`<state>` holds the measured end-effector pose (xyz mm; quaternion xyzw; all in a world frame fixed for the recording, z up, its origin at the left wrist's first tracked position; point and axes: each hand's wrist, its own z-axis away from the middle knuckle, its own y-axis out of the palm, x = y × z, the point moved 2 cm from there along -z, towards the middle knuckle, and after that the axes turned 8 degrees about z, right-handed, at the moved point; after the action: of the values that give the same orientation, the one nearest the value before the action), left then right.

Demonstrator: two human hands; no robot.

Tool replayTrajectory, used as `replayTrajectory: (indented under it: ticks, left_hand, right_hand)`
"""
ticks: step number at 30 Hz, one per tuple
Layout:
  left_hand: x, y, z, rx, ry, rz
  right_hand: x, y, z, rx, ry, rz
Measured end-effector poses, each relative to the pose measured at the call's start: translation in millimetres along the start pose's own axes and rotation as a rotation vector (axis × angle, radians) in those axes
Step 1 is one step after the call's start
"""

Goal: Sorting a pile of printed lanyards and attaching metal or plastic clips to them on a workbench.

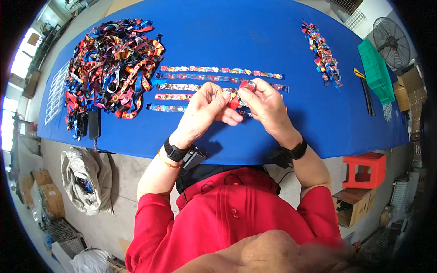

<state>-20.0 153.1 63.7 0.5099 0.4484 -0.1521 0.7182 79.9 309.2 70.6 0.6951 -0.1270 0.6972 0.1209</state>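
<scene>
Above the middle of the blue table, both my hands work on one red printed strap (233, 103). My left hand (200, 109) is closed, its thumb and forefinger pinching the strap near one end. With thumb and fingers my right hand (268, 109) grips a curled, looped part of the same strap. Under and beyond my hands, several printed straps (182, 69) lie flat in roughly parallel rows, partly hidden by my hands. To the left is a big tangled heap of colourful straps (114, 59).
A bundle of straps (324, 57) lies at the far right, beside a black tool with a yellow end (365, 93) and a green crate (377, 68). A fan (390, 42) stands beyond. A white sack (75, 182) and a red stool (371, 159) are on the floor.
</scene>
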Motion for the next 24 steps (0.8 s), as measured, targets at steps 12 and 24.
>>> replayTrajectory:
  ticks: [12,24]
  left_hand:
    - [3.0,-10.2,-0.1,0.0,0.076,0.042]
    - [11.0,-4.9,8.3,-0.064,0.14,-0.021]
  right_hand:
    - [-3.6,3.8,4.3,0.013,0.082,-0.082]
    - [-8.6,16.6,7.7,-0.076,0.002,-0.195]
